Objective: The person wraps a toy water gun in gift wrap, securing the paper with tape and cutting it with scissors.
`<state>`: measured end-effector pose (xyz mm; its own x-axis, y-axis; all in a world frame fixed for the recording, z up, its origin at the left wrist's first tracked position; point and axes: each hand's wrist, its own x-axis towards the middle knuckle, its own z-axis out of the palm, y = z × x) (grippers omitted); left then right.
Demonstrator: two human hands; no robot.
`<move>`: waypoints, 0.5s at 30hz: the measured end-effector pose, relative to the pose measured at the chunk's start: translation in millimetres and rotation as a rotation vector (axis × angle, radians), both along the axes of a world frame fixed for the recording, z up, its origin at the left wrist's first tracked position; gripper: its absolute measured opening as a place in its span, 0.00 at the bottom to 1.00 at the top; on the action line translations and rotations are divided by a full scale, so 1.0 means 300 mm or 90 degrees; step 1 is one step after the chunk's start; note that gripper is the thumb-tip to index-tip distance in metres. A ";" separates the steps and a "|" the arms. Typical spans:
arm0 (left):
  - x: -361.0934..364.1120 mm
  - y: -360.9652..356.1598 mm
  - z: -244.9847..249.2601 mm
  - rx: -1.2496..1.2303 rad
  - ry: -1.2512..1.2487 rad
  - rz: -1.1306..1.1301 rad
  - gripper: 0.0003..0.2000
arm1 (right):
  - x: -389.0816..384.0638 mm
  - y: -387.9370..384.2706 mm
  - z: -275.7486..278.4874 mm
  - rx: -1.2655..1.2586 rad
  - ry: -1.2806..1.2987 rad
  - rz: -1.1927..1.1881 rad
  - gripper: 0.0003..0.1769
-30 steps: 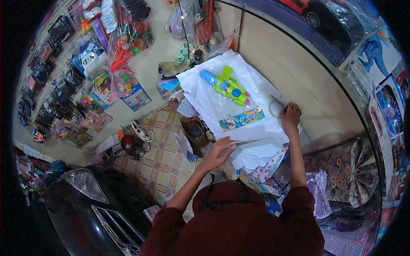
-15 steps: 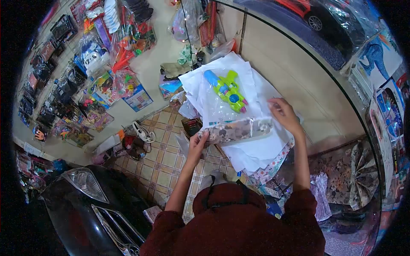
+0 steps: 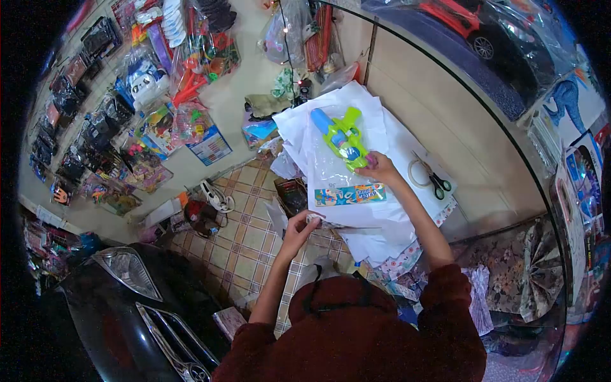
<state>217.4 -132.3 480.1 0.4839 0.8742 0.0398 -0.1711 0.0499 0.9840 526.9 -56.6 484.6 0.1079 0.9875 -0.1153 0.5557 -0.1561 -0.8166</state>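
Note:
A green and blue toy water gun (image 3: pixel 347 135) lies in clear plastic packaging on stacked white paper sheets (image 3: pixel 398 143). Its printed header card (image 3: pixel 350 195) faces up toward me. My right hand (image 3: pixel 380 169) has its fingers closed around the pink nozzle end of the gun. At the near edge of the paper, my left hand (image 3: pixel 299 232) pinches the end of a floral strip (image 3: pixel 337 225), now seen almost edge-on. Scissors with black and green handles (image 3: pixel 439 185) and a tape roll (image 3: pixel 419 173) rest on the paper to the right.
Packaged toys (image 3: pixel 145 79) hang on the wall at the left. A black toy car (image 3: pixel 133 305) stands at lower left on the tiled floor (image 3: pixel 245 235). Floral wrapped items (image 3: pixel 503 254) lie at right, behind a dark curved edge (image 3: pixel 471 73).
The floral strip has come down toward me and turned edge-on, uncovering the header card. My right hand has moved left onto the gun's nozzle, and the scissors and tape now show.

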 end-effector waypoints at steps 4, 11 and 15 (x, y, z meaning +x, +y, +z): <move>-0.044 0.002 -0.034 -0.015 0.047 0.055 0.09 | 0.054 -0.020 0.025 0.004 0.270 0.058 0.38; -0.090 0.031 -0.063 0.036 -0.058 -0.001 0.16 | 0.110 -0.105 0.063 -0.042 0.318 0.058 0.36; -0.083 0.054 -0.025 -0.034 -0.107 -0.036 0.18 | 0.060 -0.146 0.063 0.004 0.382 0.034 0.34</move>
<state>192.4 -116.2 472.7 0.5224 0.8491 0.0778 -0.3277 0.1157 0.9377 545.0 -100.3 503.4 -0.0241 0.9905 -0.1350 0.0040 -0.1350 -0.9908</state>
